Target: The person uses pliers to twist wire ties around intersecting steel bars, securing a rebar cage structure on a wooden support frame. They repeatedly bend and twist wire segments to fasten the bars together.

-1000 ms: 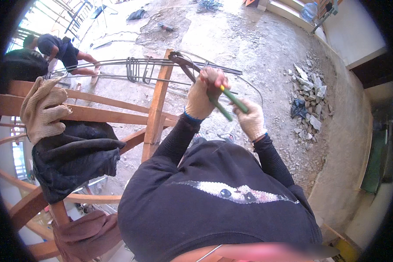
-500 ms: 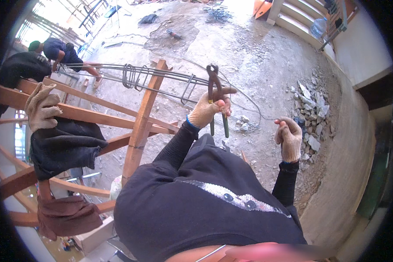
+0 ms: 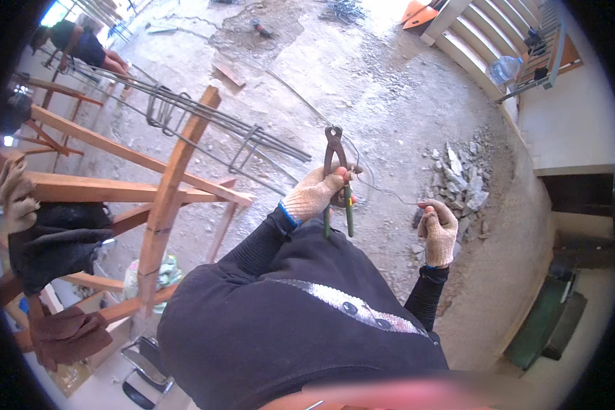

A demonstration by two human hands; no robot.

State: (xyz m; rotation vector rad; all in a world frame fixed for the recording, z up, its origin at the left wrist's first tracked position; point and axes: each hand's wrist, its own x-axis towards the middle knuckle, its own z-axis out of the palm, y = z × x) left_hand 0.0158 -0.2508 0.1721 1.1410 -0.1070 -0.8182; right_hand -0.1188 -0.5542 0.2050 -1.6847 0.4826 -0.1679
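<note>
The fingers of your left hand (image 3: 316, 194) gripped the pincers (image 3: 334, 142) while those of your right hand (image 3: 441, 232) pinched the wire (image 3: 392, 193), which likely needed light, steady tension

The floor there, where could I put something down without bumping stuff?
The widest bare patch of floor lies between the steps, the rubble pile and the pincers, though it looks gritty. It's crowded on the left: wooden beams, steel bars and a hanging black cloth. Don't reach between the left hand and right hand; thin wire runs there.
</note>
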